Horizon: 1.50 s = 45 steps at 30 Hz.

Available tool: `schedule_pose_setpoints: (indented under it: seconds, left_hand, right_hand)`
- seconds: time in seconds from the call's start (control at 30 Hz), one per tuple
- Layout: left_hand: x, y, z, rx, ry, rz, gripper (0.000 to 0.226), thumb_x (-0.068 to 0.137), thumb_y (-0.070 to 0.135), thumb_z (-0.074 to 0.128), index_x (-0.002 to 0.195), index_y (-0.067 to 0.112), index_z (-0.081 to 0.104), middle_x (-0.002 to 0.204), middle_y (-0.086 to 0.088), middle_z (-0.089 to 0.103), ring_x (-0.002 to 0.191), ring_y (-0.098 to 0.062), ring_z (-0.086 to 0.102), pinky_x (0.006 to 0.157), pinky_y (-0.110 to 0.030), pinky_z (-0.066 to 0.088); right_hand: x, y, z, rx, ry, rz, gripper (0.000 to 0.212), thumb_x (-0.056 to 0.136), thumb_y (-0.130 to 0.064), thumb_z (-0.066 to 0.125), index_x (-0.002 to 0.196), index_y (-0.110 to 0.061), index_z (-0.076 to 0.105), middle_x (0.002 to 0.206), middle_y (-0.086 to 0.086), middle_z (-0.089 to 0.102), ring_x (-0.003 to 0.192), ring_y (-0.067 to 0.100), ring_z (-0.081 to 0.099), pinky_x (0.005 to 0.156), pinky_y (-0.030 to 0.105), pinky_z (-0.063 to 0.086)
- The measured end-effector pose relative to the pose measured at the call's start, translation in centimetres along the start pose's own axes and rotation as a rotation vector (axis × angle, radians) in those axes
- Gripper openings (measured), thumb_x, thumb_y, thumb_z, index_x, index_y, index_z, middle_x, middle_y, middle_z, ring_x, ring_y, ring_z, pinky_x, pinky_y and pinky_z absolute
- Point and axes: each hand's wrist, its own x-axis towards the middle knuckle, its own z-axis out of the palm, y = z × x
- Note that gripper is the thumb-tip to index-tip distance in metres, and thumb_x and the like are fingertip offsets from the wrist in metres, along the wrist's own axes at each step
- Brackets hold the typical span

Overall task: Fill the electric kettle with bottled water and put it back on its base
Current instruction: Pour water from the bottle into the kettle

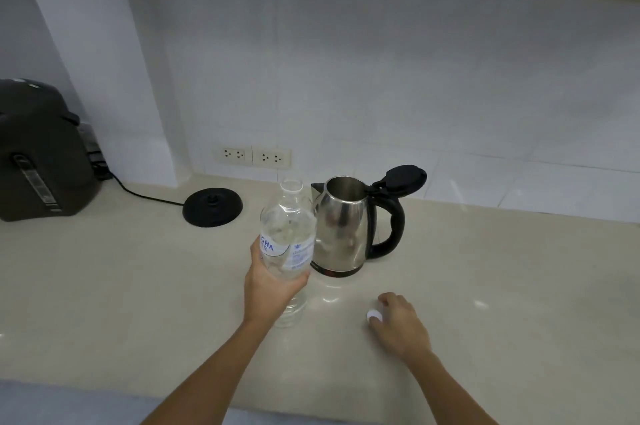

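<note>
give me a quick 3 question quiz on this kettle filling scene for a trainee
1. True or false: the kettle sits on its base.
2. Which hand grips the water bottle? A) left B) right
3. What small white item is at the right hand?

Key:
1. False: it stands on the counter, apart from the base, lid open.
2. A: the left hand.
3. The bottle cap.
</note>
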Motion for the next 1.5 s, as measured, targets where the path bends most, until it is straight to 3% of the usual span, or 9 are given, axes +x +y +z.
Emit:
schedule_pose_setpoints:
  seconds: [0.07,0.23,0.37,0.43,0.5,0.63,0.9,1.23,1.5]
  left_hand:
    - [0.3,0.4,-0.1,0.013,-0.003,-0.004,0.086,0.054,0.031,0.091,0.113,0.058,0.034,0.099,0.027,0.063,0.091,0.022,0.057,0.064,-0.001,0.043]
    - [1.4,2.2,-0.5,0.090,-0.071,0.063,0.086,0.053,0.041,0.085,0.123,0.049,0.038,0.102,0.022,0.064,0.092,0.001,0.062,0.077,-0.019,0.047]
    - [2.9,4.5,-1.1,0.198,-0.096,0.155,0.092,0.047,0.058,0.073,0.128,0.042,0.034,0.098,0.020,0.056,0.089,-0.007,0.054,0.077,-0.025,0.041]
    - [3.8,5.7,-1.3,0.264,-0.093,0.178,0.091,0.045,0.058,0.069,0.128,0.037,0.036,0.097,0.016,0.057,0.089,-0.014,0.058,0.075,-0.026,0.043]
    - [4.7,6.8,-1.6,0.339,-0.085,0.185,0.093,0.044,0.057,0.066,0.128,0.031,0.038,0.101,0.010,0.061,0.092,-0.019,0.060,0.074,-0.030,0.046]
    - [6.5,8.5,-1.8,0.554,-0.084,0.212,0.078,0.058,0.046,0.071,0.126,0.023,0.040,0.104,-0.001,0.064,0.096,-0.030,0.062,0.070,-0.030,0.040]
    - [8.5,10.2,-2.5,0.953,-0.189,0.275,0.077,0.063,0.037,0.073,0.128,0.023,0.035,0.107,-0.003,0.060,0.095,-0.029,0.062,0.075,-0.035,0.050]
    - [8.8,10.9,-3.3,1.128,-0.206,0.291,0.075,0.063,0.041,0.075,0.123,0.023,0.033,0.101,-0.002,0.057,0.086,-0.024,0.054,0.067,-0.033,0.045]
    - [9.0,11.8,-3.9,1.232,-0.217,0.314,0.077,0.067,0.042,0.075,0.129,0.022,0.033,0.108,-0.004,0.059,0.099,-0.028,0.061,0.074,-0.036,0.048]
  right_hand:
    - [0.3,-1.2,-1.9,-0.002,0.167,-0.093,0.037,0.087,-0.028,0.058,0.123,-0.019,0.056,0.126,-0.006,0.055,0.116,0.016,0.053,0.090,0.030,0.044]
    - [1.9,-6.1,-9.3,-0.180,0.650,-0.565,0.020,0.067,-0.005,0.075,0.084,-0.011,0.069,0.082,-0.002,0.067,0.071,0.024,0.063,0.060,0.035,0.049]
    - [3.4,-8.8,-14.5,-0.341,0.806,-0.693,0.027,0.063,-0.003,0.072,0.089,-0.011,0.071,0.095,0.001,0.071,0.085,0.026,0.068,0.071,0.036,0.050]
    - [4.4,-9.5,-16.3,-0.473,0.744,-0.653,0.037,0.070,-0.008,0.069,0.107,-0.009,0.069,0.119,0.005,0.067,0.112,0.026,0.063,0.089,0.042,0.047]
    - [5.4,-9.9,-17.7,-0.630,0.533,-0.486,0.053,0.086,-0.023,0.056,0.137,-0.010,0.049,0.150,0.005,0.041,0.141,0.025,0.034,0.112,0.047,0.026]
    - [6.5,-10.1,-18.8,-0.845,0.194,-0.241,0.068,0.096,-0.042,0.038,0.153,-0.013,0.015,0.163,0.001,0.007,0.150,0.021,-0.001,0.118,0.052,0.002]
    - [6.3,-10.4,-18.1,-0.734,0.080,-0.161,0.076,0.094,-0.033,0.042,0.154,-0.011,0.003,0.163,0.002,-0.001,0.150,0.020,0.002,0.118,0.049,0.009]
    - [5.9,-11.2,-18.4,-0.714,0.048,-0.118,0.075,0.092,-0.034,0.046,0.153,-0.008,0.010,0.161,0.004,0.008,0.147,0.021,0.012,0.115,0.051,0.018]
    - [5.6,-11.4,-18.3,-0.689,0.038,-0.095,0.077,0.091,-0.035,0.048,0.153,-0.007,0.010,0.161,0.005,0.007,0.147,0.023,0.012,0.115,0.051,0.019]
